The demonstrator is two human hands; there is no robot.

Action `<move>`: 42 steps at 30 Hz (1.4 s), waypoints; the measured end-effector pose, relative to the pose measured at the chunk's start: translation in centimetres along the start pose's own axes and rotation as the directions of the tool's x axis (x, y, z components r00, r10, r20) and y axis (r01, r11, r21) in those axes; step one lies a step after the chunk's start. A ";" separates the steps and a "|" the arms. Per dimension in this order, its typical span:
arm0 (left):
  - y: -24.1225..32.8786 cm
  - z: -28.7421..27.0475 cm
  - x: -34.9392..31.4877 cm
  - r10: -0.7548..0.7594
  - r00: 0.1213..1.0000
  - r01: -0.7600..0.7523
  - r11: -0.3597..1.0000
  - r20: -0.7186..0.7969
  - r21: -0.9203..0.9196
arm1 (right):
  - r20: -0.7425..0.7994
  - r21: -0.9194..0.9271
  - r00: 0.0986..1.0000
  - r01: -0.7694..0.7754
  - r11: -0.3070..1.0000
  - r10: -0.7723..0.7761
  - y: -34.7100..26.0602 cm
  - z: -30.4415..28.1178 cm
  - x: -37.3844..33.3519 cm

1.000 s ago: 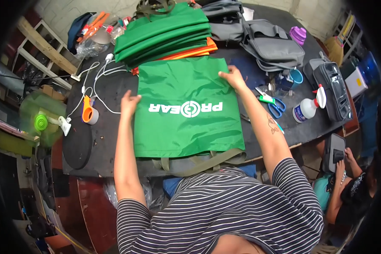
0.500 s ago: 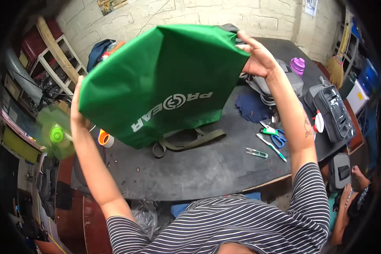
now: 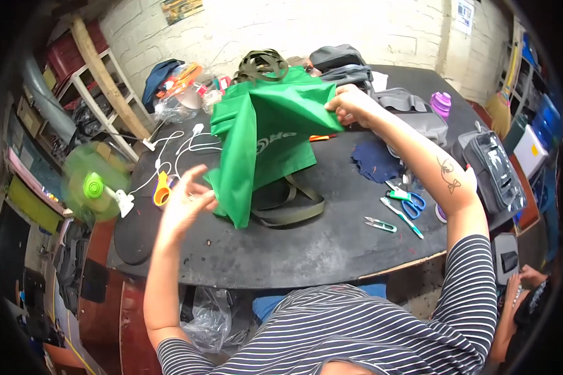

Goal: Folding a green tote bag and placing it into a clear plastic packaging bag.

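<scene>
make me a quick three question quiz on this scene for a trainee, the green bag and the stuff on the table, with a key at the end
1. Short answer: which hand grips the raised green bag near an upper corner?

2. True or false: on the black table, the small snips lie to the left of the blue-handled scissors.

3. Multiple choice: what colour is the lidded bottle?
a) orange
b) purple
c) white

Key:
1. The right hand; the left hand is open.
2. True.
3. b) purple.
</scene>
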State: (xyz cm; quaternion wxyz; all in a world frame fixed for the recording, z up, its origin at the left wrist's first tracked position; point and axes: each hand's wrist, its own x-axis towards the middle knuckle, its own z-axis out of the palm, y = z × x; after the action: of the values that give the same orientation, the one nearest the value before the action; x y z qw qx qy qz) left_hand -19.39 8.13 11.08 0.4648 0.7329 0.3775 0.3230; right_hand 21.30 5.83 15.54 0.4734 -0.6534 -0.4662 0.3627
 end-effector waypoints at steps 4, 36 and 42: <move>-3.7 4.1 -2.9 -0.414 0.872 0.490 0.737 0.262 -0.465 | 0.000 -0.142 0.990 0.139 0.980 -0.140 -2.8 0.2 0.0; 9.2 -9.6 4.5 0.186 0.939 -0.235 0.961 -0.291 -0.144 | -0.031 -0.440 0.831 0.488 0.754 -0.556 -11.7 -10.7 -2.7; 11.7 -11.2 5.6 0.141 0.990 -0.140 0.975 -0.003 -0.171 | 0.012 -0.564 0.826 0.471 0.678 -0.563 -12.6 -10.9 -2.8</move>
State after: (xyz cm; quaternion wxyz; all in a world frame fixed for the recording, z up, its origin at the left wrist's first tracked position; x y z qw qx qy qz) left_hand -22.88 14.52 26.59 0.5036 0.7167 0.2936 0.3828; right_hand 27.10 1.56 30.88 0.3871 -0.6281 -0.6749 0.0114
